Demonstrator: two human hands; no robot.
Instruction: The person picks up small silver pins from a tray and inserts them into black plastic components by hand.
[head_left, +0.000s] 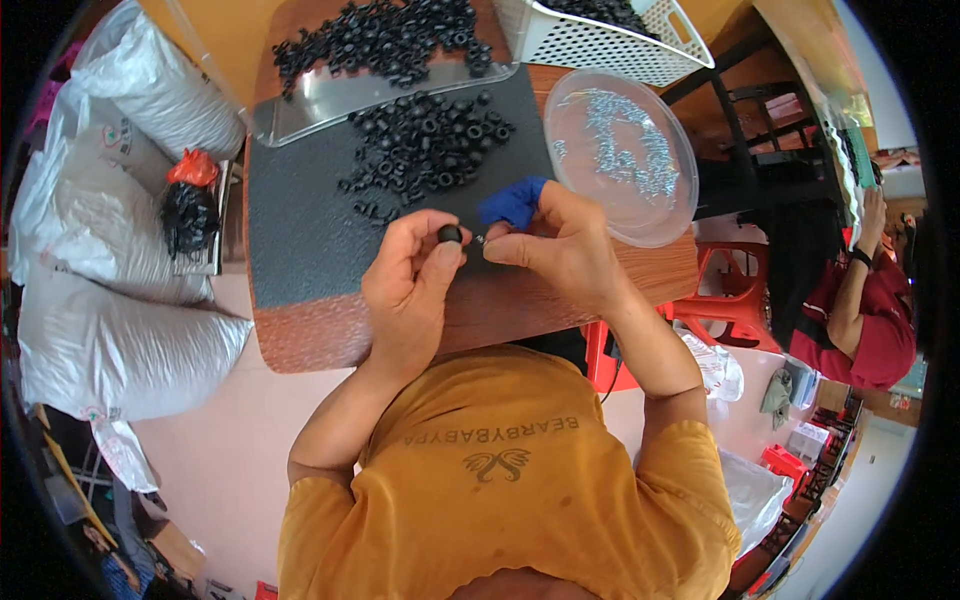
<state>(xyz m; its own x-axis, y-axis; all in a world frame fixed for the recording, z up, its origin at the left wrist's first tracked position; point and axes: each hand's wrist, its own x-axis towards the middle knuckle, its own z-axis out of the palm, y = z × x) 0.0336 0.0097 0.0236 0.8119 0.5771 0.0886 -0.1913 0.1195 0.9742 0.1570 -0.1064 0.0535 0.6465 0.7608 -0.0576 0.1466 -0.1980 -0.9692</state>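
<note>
1. Landmark: dark grey rectangular mat on brown wooden surface.
2. Hands: left hand pinches 1 small round black part above mat's near right portion; right hand, blue wrap on fingers, pinches 1 tiny silvery piece beside it.
3. Heap of small black ringlike parts: on mat.
4. Shallow round translucent dish, silvery bits inside: right of mat.

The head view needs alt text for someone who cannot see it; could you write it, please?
The left hand holds a small round black part while the right hand, with a blue covering on a finger, pinches a tiny shiny piece. Beyond, black parts lie heaped on a dark mat, beside a clear round tray of silvery pieces.
</note>
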